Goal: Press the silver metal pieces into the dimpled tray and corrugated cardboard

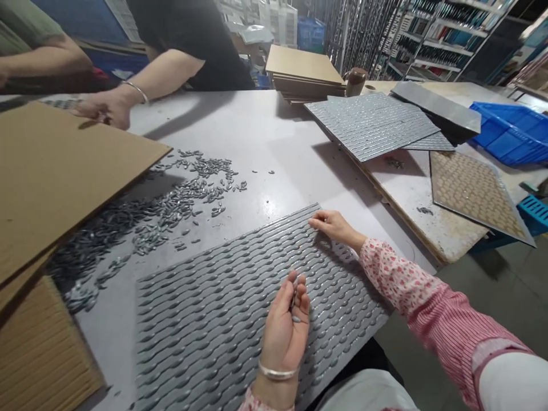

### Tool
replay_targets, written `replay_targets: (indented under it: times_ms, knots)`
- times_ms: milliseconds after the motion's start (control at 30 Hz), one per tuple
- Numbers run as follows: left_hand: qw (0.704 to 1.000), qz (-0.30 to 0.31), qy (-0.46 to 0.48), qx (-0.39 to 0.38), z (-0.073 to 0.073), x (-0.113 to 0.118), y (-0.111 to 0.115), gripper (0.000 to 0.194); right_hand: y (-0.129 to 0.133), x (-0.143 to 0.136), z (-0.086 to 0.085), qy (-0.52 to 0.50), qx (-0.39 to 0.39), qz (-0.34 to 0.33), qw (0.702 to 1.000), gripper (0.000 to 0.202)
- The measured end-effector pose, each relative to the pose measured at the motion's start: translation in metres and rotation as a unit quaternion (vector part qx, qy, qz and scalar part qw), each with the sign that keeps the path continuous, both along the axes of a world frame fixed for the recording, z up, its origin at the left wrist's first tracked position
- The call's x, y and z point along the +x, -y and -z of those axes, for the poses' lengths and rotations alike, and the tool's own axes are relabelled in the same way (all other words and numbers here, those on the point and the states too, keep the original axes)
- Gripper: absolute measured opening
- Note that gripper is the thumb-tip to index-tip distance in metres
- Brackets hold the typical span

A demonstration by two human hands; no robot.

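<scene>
A large grey sheet with rows of wavy ridges and oval hollows lies on the table below my hands. My left hand is palm up above its middle, fingers curled round a few small grey oval pieces. Near the sheet's far right corner, my right hand touches the surface with thumb and index finger pinched together; whatever lies between the fingertips is too small to make out. Left of the sheet spreads a big pile of loose grey oval pieces.
Cardboard sheets overhang the pile at left. Another person's hand works behind them. At right are stacked ridged sheets, a patterned panel and a blue crate. A brown board stack stands at the back.
</scene>
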State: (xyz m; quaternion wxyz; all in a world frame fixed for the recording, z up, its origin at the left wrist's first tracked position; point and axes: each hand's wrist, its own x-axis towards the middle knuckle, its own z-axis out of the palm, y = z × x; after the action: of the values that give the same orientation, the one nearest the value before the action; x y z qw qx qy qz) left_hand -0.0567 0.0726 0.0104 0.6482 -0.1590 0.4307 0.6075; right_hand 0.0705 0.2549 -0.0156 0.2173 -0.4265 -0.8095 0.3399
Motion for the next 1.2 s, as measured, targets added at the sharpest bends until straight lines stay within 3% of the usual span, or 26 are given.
replay_targets:
  times_ms: [100,200,500,667,800,867,933,1000,1067,1133,1200]
  knots:
    - [1.0,-0.013,0.003,-0.012,0.0,0.002,0.0,0.017,-0.023,0.006,0.011,0.102,0.086,0.03,0.991,0.027]
    - [1.0,-0.002,0.0,-0.005,-0.002,0.003,0.0,0.024,-0.031,0.005,0.017,0.147,0.109,0.034,0.982,0.025]
    - [0.999,-0.006,0.008,-0.038,-0.002,0.003,0.001,0.015,-0.027,-0.003,0.027,0.142,0.123,0.072,0.98,0.023]
    - [1.0,-0.011,0.001,-0.009,0.005,0.004,0.0,0.016,-0.026,-0.001,0.033,0.154,0.157,0.095,0.971,0.025]
    - [1.0,-0.025,-0.005,-0.008,0.009,0.005,-0.001,0.014,-0.018,-0.004,0.024,0.13,0.169,0.089,0.973,0.022]
    - [0.999,-0.031,-0.005,-0.014,0.009,0.006,-0.002,0.01,-0.006,-0.006,0.012,0.066,0.139,0.047,0.987,0.019]
    - [0.999,-0.032,-0.004,-0.012,0.01,0.007,-0.004,0.009,0.012,-0.007,-0.003,-0.023,0.058,-0.065,0.996,0.016]
    - [0.999,-0.032,-0.003,-0.003,0.01,0.008,-0.005,0.008,0.032,-0.009,-0.016,-0.089,-0.035,-0.203,0.974,0.016]
    - [1.0,-0.027,0.001,0.012,0.01,0.009,-0.005,0.008,0.05,-0.01,-0.025,-0.116,-0.088,-0.284,0.948,0.018]
    - [1.0,-0.017,0.005,0.022,0.008,0.01,-0.005,0.009,0.058,-0.011,-0.027,-0.12,-0.096,-0.294,0.943,0.017]
    - [1.0,-0.011,-0.004,0.022,0.004,0.009,-0.004,0.013,0.055,-0.011,-0.023,-0.124,-0.098,-0.25,0.955,0.016]
